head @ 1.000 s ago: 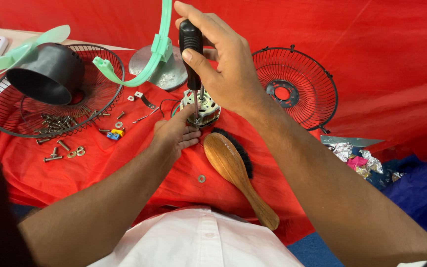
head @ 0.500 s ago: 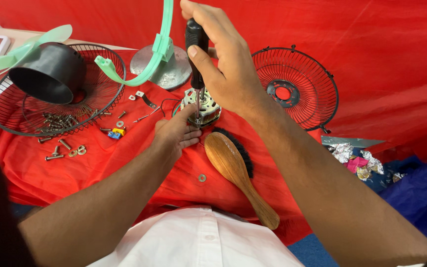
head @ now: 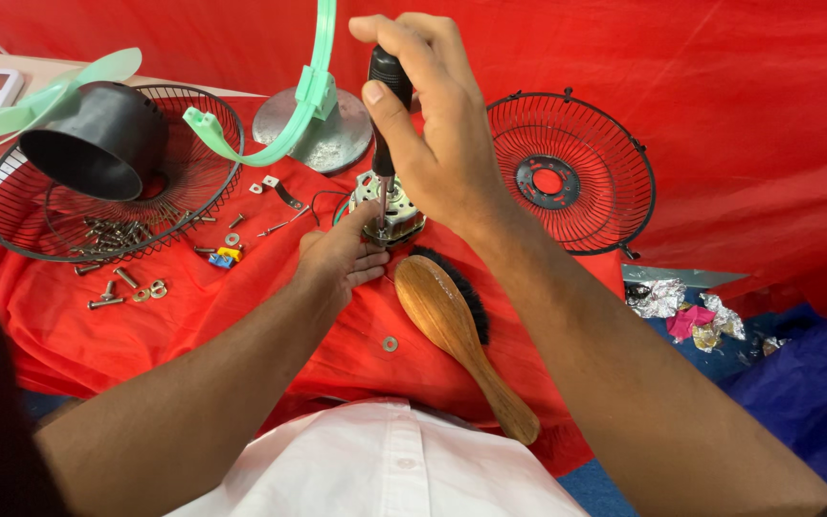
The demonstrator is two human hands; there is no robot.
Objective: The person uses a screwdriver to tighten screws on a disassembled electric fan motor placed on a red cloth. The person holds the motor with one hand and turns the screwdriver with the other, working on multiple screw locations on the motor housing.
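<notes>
Metal motor point(head: 396, 213) sits directly below right hand's point(head: 442, 144) grip.

A wooden brush point(head: 457, 330) with black bristles lies just below the fingers. Left of them sit loose screws and washers point(head: 126, 287), a black cone point(head: 98, 139) in a wire guard point(head: 11, 225); right, another fan guard point(head: 571, 172).

A makeshift repair bench: red cloth point(head: 241, 325) spread with fan grilles point(head: 614, 163), loose screws point(head: 112, 287), a brush point(head: 452, 325).

Two wire fan guards point(head: 112, 172) point(head: 571, 172), one wooden brush point(head: 457, 330), one screwdriver point(head: 385, 115), one motor point(head: 390, 211).
</notes>
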